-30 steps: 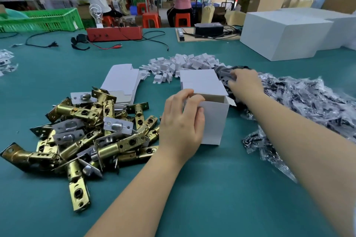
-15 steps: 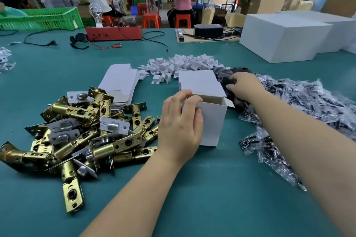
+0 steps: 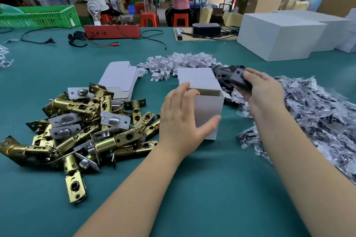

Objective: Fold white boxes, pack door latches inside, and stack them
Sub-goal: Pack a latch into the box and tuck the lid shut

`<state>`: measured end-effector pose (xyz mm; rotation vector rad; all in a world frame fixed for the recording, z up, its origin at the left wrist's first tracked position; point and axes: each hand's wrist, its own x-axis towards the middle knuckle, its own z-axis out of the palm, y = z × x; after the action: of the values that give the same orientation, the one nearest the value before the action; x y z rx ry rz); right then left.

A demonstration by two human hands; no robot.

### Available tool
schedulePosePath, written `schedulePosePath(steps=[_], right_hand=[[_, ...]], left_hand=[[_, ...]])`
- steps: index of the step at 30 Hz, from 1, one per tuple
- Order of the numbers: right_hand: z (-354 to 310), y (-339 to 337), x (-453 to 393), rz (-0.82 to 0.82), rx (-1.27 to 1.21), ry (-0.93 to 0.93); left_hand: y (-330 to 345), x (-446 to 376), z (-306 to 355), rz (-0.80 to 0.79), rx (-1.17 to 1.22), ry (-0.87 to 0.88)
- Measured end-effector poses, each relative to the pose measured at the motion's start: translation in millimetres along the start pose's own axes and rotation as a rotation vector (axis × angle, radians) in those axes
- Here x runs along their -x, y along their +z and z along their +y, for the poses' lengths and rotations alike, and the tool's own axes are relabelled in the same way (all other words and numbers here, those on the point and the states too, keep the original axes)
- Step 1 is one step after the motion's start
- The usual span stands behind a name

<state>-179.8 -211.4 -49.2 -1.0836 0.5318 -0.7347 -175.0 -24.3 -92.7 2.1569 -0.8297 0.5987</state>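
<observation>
My left hand (image 3: 180, 119) wraps the open white box (image 3: 209, 113): the fingers (image 3: 189, 90) curl over its top left edge and my thumb presses the front face low down, so the box stands upright on the green surface (image 3: 202, 188) with its lid flap tipped back. My palm hides the box's left wall, and I cannot see into it from here. My right hand (image 3: 264, 94) is just beside the box's right side, its fingers clamped round a black metal part (image 3: 238, 78); only its flat end with one hole shows, the rest is behind my hand and blurred. Behind that part lie more black pieces (image 3: 223, 74), hard to tell apart. To my right, clear plastic bags of dark hardware (image 3: 317, 113) spread in a heap that runs off the frame edge; what is in them is too small to make out. To my left lies the pile of brass door latches (image 3: 86, 129), some with silver faceplates, touching and crossing each other. Behind them sits a stack of flat white box blanks (image 3: 120, 79), partly covered by the latches. Beyond the box is a heap of small white cardboard inserts (image 3: 179, 63). Farther right stand large white cartons (image 3: 279, 36), cut off at the edge.
</observation>
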Motion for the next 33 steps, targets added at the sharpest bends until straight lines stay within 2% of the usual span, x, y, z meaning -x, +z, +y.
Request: schedulePosePath(steps=[2, 6, 10, 13, 17, 20, 23, 30, 33], right_hand=[[-7.9, -1.1, 21.6, -0.058, 0.027, -0.077], [-7.4, 10.6, 63.6, -0.280, 0.050, -0.191], [-2.7, 16.7, 80.2, -0.357, 0.137, -0.258], [-4.7, 12.6, 83.1, -0.350, 0.113, -0.316], [-5.3, 6.3, 81.4, -0.337, 0.049, -0.288], [-1.3, 4.6, 74.4, -0.277, 0.054, -0.189], [2.5, 2.1, 67.6, -0.221, 0.139, -0.173], [0.7, -2.8, 64.8, -0.083, 0.174, -0.341], [1.5, -2.3, 66.7, -0.100, 0.273, -0.381]], left_hand=[[2.6, 1.7, 1.3, 0.010, 0.023, -0.011], [4.9, 4.7, 4.5, 0.053, 0.180, -0.064], [8.5, 5.9, 4.3, 0.122, 0.305, -0.065], [5.4, 5.2, 6.9, 0.116, 0.338, -0.019], [-3.9, 1.8, 5.6, 0.100, 0.291, -0.032], [-2.1, 2.6, 4.8, -0.061, 0.274, -0.121], [6.4, 7.6, 6.5, -0.169, 0.224, -0.166], [7.8, 8.8, 7.3, -0.142, 0.277, -0.218], [5.9, 9.7, 11.7, -0.126, 0.281, -0.174]])
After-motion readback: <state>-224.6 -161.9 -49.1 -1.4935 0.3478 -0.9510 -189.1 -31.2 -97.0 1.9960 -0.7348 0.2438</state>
